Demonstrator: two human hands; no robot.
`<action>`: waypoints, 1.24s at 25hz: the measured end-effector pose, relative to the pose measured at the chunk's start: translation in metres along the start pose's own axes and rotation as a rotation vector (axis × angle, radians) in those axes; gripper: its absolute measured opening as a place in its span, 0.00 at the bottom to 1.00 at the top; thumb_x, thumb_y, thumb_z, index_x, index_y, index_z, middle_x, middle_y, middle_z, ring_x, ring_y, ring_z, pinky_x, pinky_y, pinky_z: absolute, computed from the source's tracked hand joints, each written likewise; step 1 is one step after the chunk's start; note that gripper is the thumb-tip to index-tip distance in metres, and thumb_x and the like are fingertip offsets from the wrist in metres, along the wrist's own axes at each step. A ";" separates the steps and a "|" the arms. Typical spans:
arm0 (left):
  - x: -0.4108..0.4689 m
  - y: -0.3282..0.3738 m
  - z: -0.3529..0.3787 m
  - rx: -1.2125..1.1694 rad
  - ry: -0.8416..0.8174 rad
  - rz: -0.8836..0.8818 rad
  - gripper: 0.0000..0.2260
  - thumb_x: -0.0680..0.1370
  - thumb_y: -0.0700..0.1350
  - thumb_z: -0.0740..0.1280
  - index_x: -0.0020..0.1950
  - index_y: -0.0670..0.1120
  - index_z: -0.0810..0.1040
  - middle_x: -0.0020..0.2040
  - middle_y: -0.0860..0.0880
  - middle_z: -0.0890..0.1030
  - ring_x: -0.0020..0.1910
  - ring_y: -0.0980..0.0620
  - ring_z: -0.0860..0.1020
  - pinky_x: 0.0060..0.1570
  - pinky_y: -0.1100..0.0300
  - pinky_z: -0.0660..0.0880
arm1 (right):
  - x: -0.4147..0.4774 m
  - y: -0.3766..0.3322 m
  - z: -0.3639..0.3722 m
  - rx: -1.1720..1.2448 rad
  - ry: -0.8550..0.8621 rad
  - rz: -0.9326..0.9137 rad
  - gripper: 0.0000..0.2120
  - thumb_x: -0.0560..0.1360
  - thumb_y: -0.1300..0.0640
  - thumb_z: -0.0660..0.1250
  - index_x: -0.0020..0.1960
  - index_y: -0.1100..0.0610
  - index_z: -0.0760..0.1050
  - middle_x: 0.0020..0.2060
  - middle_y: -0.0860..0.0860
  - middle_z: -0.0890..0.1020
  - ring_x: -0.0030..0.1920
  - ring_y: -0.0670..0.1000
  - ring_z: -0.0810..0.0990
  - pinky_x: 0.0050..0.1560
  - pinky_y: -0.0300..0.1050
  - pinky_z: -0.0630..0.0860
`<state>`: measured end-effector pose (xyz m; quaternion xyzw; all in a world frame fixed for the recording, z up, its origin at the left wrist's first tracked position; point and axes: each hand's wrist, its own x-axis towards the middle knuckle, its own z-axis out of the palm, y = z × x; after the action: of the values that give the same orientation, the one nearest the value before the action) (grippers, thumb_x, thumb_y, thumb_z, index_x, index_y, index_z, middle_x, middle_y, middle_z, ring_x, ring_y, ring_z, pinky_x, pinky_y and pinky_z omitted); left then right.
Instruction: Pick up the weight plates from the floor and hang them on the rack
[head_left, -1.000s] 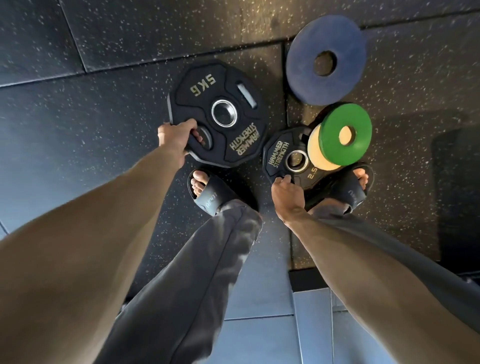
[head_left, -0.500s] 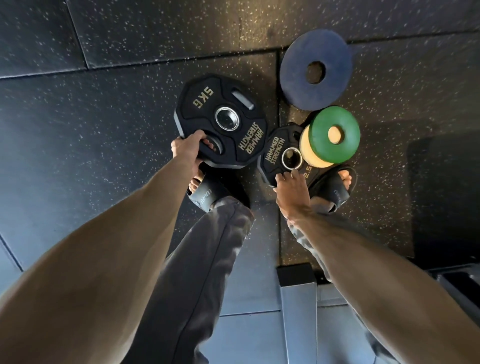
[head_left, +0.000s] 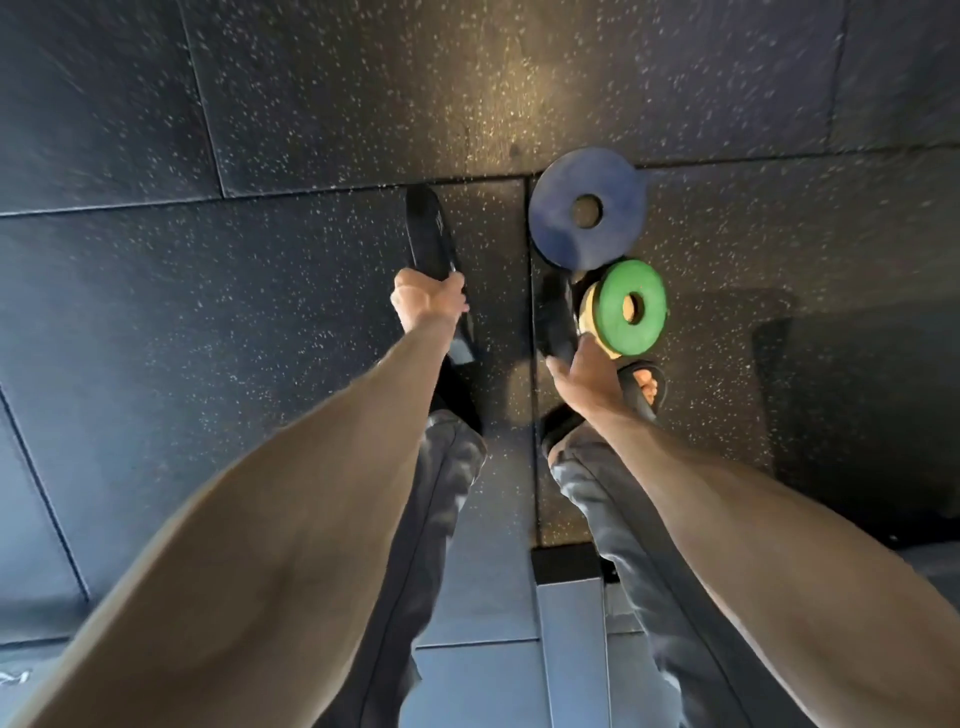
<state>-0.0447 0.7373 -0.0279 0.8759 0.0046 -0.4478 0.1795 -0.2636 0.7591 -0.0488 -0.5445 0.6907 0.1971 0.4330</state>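
**A:** What has changed?

**B:** The big plate (head_left: 430, 234) lay flat on the floor (head_left: 234, 322) a second ago with its face up. Now it stands on edge, and only its thin black rim shows. The small plate (head_left: 555, 317) has been tipped up on edge too.

**A:** And the coloured ones?

**B:** They haven't moved. The blue disc (head_left: 558, 228) lies flat, and the green disc (head_left: 610, 322) sits on the tan disc (head_left: 589, 314) just below it.

**A:** And the hands?

**B:** Both arms reach straight down. The left hand (head_left: 428, 299) is fisted round the big plate's near rim with the fingers wrapped tight. The right hand (head_left: 589, 374) clasps the small plate's lower edge beside the green disc. Its thumb is on the near side and its fingers are hidden behind.

**A:** Are the plates clear of the floor?

**B:** I can't tell.
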 end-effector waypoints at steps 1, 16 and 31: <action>-0.006 -0.004 -0.006 0.069 0.011 0.025 0.11 0.74 0.44 0.71 0.50 0.37 0.80 0.38 0.44 0.84 0.27 0.54 0.81 0.28 0.63 0.80 | 0.004 -0.006 -0.010 0.068 0.023 0.048 0.25 0.73 0.43 0.70 0.58 0.64 0.74 0.51 0.57 0.82 0.52 0.56 0.81 0.49 0.48 0.74; -0.307 -0.015 -0.226 0.490 -0.001 0.271 0.15 0.72 0.47 0.71 0.55 0.43 0.77 0.49 0.42 0.82 0.49 0.39 0.81 0.44 0.53 0.75 | -0.307 -0.115 -0.174 -0.221 0.023 -0.210 0.20 0.67 0.49 0.71 0.52 0.61 0.78 0.47 0.60 0.84 0.48 0.63 0.82 0.41 0.51 0.77; -0.545 -0.033 -0.332 -0.041 0.488 0.095 0.18 0.67 0.50 0.72 0.53 0.44 0.81 0.49 0.44 0.84 0.50 0.41 0.82 0.47 0.54 0.77 | -0.540 -0.183 -0.301 -0.704 0.042 -0.991 0.17 0.69 0.50 0.71 0.54 0.59 0.81 0.50 0.58 0.85 0.54 0.61 0.83 0.48 0.45 0.76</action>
<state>-0.1165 0.9575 0.5677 0.9535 0.0159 -0.2137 0.2118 -0.1928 0.7885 0.5913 -0.9155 0.2567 0.1780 0.2535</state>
